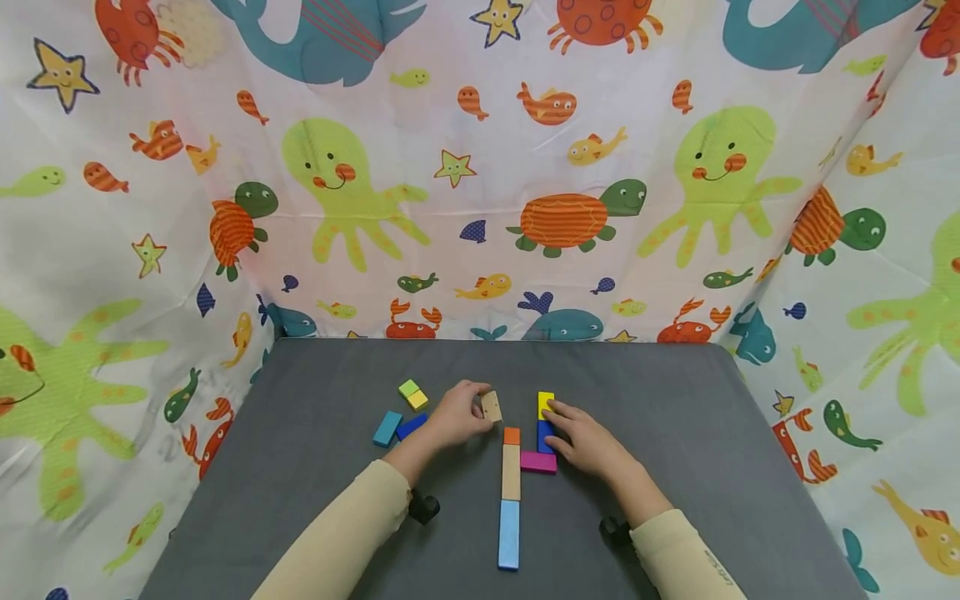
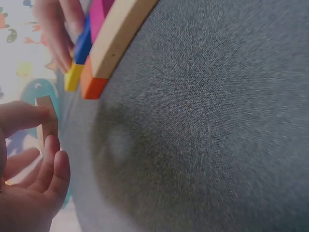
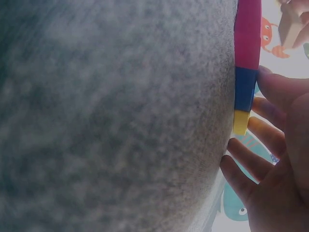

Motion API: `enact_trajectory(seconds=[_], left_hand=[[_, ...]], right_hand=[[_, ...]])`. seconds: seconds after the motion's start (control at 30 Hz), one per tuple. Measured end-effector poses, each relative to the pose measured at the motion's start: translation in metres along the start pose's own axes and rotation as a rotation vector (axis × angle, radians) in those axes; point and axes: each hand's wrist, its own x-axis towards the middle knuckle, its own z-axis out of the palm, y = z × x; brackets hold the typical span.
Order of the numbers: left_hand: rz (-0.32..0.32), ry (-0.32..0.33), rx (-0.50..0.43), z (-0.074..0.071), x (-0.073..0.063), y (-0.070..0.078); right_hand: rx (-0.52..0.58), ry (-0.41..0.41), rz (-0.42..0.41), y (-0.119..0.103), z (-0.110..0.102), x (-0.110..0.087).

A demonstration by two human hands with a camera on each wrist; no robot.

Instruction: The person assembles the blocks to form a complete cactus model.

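My left hand [image 1: 456,415] pinches a small plain wooden block [image 1: 492,407] between thumb and fingers, tilted and held off the table in the left wrist view. To the right, my right hand [image 1: 590,443] touches a blue block [image 1: 545,437] and a yellow block [image 1: 545,403] with its thumb and fairly straight fingers. These two lie end to end above a crosswise magenta block [image 1: 538,462]. Left of them runs a column: an orange block [image 1: 512,436], a long wooden block [image 1: 511,472] and a light blue block [image 1: 509,535]. The magenta block's left end meets the long wooden one.
Beyond my left wrist lie a green block [image 1: 408,388], a light yellow block [image 1: 417,401], a teal block [image 1: 387,428] and a dark blue block [image 1: 412,427], partly hidden by the hand. The grey table [image 1: 675,400] is bordered by a sea-animal curtain [image 1: 480,275].
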Motion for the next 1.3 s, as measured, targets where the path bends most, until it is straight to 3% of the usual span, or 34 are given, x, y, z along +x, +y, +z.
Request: enact_trajectory(seconds=[0.23, 0.53, 0.87, 1.3], left_hand=[[0.036, -0.006, 0.026, 0.015, 0.019, -0.001], [0.063, -0.051, 0.025, 0.029, 0.033, 0.008], [0.005, -0.075, 0.028, 0.035, 0.032, 0.011], [0.038, -0.105, 0.097, 0.037, 0.032, 0.002]], right_hand=[[-0.008, -0.004, 0.019, 0.001, 0.001, 0.001], [-0.002, 0.002, 0.04, -0.001, 0.0, 0.002], [0.002, 0.001, 0.04, -0.001, 0.0, 0.002], [0.01, -0.001, 0.049, -0.001, 0.002, 0.002]])
